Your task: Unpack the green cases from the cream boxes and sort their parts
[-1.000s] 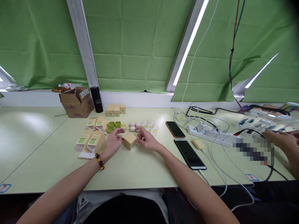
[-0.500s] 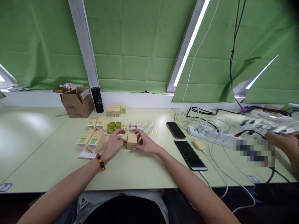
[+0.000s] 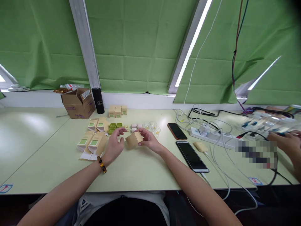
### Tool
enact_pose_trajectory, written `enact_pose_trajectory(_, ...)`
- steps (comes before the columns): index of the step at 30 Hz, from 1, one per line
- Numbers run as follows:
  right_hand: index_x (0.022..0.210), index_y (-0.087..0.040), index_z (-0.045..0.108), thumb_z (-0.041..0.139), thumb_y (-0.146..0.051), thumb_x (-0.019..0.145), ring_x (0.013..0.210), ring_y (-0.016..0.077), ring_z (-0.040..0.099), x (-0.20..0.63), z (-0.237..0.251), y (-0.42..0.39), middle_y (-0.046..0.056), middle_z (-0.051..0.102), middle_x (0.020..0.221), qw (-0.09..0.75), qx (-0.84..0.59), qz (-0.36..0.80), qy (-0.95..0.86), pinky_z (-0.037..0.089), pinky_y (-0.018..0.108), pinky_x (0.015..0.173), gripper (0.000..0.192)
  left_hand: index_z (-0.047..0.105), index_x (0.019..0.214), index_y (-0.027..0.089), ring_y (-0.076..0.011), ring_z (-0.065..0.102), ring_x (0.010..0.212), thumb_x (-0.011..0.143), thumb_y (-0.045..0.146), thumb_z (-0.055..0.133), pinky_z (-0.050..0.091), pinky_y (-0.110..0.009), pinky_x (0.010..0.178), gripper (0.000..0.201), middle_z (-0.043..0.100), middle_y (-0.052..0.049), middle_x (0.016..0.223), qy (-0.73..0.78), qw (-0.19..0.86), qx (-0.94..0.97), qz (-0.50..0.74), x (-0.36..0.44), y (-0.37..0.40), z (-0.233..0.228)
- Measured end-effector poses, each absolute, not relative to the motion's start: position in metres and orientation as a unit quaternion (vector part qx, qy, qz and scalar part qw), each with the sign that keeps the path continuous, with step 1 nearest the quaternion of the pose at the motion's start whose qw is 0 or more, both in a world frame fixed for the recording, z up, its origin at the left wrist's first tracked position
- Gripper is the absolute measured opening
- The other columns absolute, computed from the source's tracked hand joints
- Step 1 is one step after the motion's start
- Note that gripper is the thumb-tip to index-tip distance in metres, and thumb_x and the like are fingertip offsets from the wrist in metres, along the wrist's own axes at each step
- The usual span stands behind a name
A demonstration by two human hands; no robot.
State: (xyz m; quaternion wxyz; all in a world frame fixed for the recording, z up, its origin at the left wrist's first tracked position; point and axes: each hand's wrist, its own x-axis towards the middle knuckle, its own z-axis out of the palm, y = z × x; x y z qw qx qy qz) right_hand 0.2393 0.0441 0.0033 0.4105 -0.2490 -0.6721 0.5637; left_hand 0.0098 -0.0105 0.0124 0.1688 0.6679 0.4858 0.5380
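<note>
A small tan cardboard box (image 3: 134, 140) is tilted in my right hand (image 3: 150, 140), whose fingers grip its right end. My left hand (image 3: 115, 145) is just left of the box, fingers apart and curved, holding nothing. Left of it lie several partly folded tan boxes (image 3: 97, 142) with green labels. Beyond my hands sit green square cups (image 3: 113, 125), tiny yellow pieces (image 3: 126, 126), pinkish-white pieces (image 3: 134, 126) and clear plastic cups (image 3: 152, 127). Several closed tan boxes (image 3: 118, 111) stand grouped at the back.
A brown carton (image 3: 78, 105) and a black cylinder (image 3: 98, 100) stand along the back left. Two phones (image 3: 191, 156), a yellowish charger (image 3: 200, 146) and a white power strip (image 3: 211, 137) with tangled cables lie to the right. Another person's hand (image 3: 288, 146) is at the far right.
The small box has gone from upright on the table to tilted in my right hand. My left hand has moved off it, slightly to the left.
</note>
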Motion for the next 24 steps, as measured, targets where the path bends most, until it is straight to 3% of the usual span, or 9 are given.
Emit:
enact_pose_trajectory(6, 0.117, -0.027, 0.062, 0.078, -0.013, 0.065, 0.100, 0.0198, 0.065, 0.235, 0.007, 0.036, 0.004, 0.066, 0.116, 0.433, -0.217, 0.568, -0.665, 0.055, 0.028, 0.074, 0.056, 0.049, 0.144, 0.022, -0.0338, 0.050, 0.133, 0.091, 0.023, 0.068, 0.045, -0.058, 0.113, 0.057, 0.060, -0.016, 0.139, 0.409, 0.010, 0.788, 0.460, 0.016, -0.029, 0.020)
enact_pose_trajectory(10, 0.116, -0.026, 0.063, 0.076, -0.014, 0.070, 0.106, 0.0219, 0.067, 0.226, 0.003, 0.030, 0.006, 0.067, 0.118, 0.479, -0.215, 0.500, -0.688, 0.057, 0.034, 0.086, 0.049, 0.044, 0.148, 0.020, -0.0389, 0.049, 0.134, 0.086, 0.036, 0.082, 0.042, -0.060, 0.112, 0.074, 0.058, -0.018, 0.140, 0.414, -0.078, 0.813, 0.403, 0.019, -0.031, 0.019)
enact_pose_trajectory(14, 0.122, -0.027, 0.063, 0.072, -0.017, 0.079, 0.116, 0.0233, 0.066, 0.218, -0.001, 0.024, 0.008, 0.066, 0.126, 0.520, -0.224, 0.433, -0.701, 0.056, 0.041, 0.099, 0.045, 0.050, 0.140, 0.020, -0.0363, 0.058, 0.126, 0.087, 0.030, 0.082, 0.046, -0.056, 0.108, 0.063, 0.063, -0.016, 0.131, 0.412, -0.123, 0.817, 0.385, 0.018, -0.029, 0.016)
enact_pose_trajectory(18, 0.137, -0.030, 0.055, 0.072, -0.025, 0.088, 0.126, 0.0267, 0.065, 0.221, 0.006, 0.017, 0.011, 0.065, 0.134, 0.527, -0.215, 0.417, -0.708, 0.055, 0.047, 0.106, 0.052, 0.051, 0.136, 0.020, -0.0347, 0.062, 0.121, 0.089, 0.028, 0.080, 0.048, -0.055, 0.106, 0.055, 0.066, -0.016, 0.129, 0.407, -0.160, 0.812, 0.387, 0.017, -0.027, 0.016)
enact_pose_trajectory(24, 0.144, -0.028, 0.051, 0.063, -0.036, 0.099, 0.123, 0.0297, 0.066, 0.225, 0.020, 0.005, 0.014, 0.065, 0.139, 0.536, -0.234, 0.280, -0.762, 0.057, 0.049, 0.100, 0.046, 0.054, 0.131, 0.019, -0.0329, 0.066, 0.115, 0.091, 0.027, 0.079, 0.049, -0.051, 0.100, 0.048, 0.069, -0.015, 0.124, 0.401, -0.193, 0.807, 0.388, 0.016, -0.027, 0.020)
